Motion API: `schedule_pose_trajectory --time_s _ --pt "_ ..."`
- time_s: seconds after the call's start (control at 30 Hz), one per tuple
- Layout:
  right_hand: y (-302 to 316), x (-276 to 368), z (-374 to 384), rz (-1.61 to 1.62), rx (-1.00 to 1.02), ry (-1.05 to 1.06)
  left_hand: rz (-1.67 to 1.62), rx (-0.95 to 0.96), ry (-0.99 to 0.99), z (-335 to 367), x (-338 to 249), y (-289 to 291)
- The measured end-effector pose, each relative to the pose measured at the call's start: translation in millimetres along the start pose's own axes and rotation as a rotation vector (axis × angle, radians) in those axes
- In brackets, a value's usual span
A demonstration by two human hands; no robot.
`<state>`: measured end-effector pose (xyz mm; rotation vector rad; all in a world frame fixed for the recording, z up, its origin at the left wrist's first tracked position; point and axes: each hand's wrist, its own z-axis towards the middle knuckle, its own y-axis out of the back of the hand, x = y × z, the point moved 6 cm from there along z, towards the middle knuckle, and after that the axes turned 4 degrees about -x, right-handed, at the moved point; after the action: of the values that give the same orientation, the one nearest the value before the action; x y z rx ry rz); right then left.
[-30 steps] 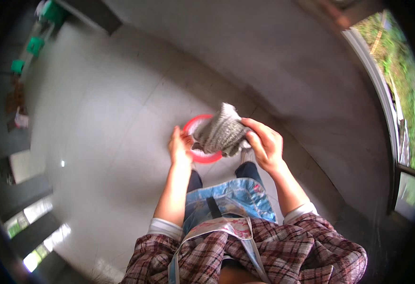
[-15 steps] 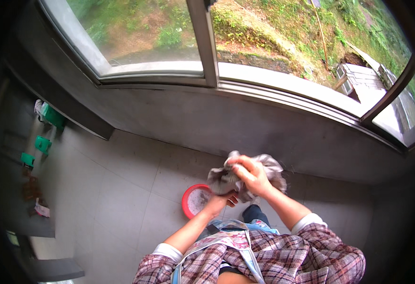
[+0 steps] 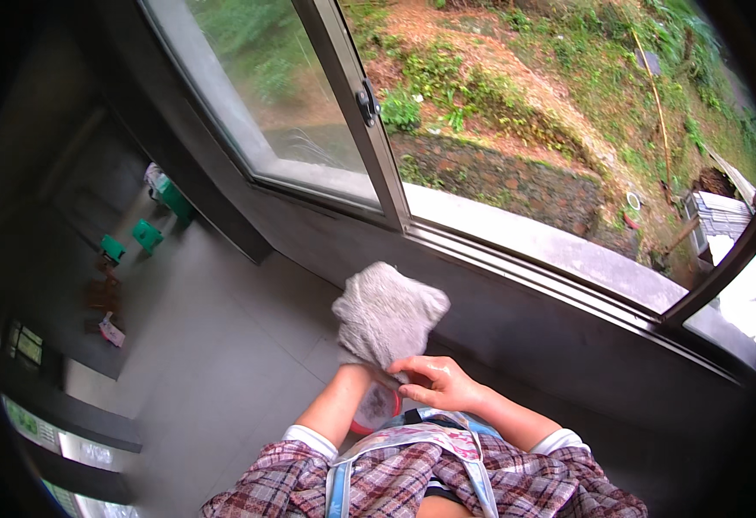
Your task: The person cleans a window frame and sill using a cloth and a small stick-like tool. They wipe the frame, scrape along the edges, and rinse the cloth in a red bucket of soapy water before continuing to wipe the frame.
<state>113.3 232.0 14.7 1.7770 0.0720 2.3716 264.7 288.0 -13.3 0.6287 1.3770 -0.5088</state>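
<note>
The left hand [image 3: 362, 345] is buried inside the grey cloth [image 3: 387, 318], so I cannot tell its grip, while the right hand [image 3: 437, 384] is pinching the cloth's lower edge at 5 o'clock. The cloth is hanging over the red basin [image 3: 369, 420]; a loose pinch could be letting it slip

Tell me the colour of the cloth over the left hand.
Grey, a fuzzy cloth, seen best in the head view.
</note>
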Motion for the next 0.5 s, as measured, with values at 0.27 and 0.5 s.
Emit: schedule_pose_trajectory --time_s 0.27,0.5 --pt "100 -14 -17 -0.3 -0.44 -0.04 1.211 -0.679 -1.05 64 -215 80" --pt "251 -60 -71 -0.605 -1.078 -0.059 1.333 -0.676 -1.233 212 -257 38"
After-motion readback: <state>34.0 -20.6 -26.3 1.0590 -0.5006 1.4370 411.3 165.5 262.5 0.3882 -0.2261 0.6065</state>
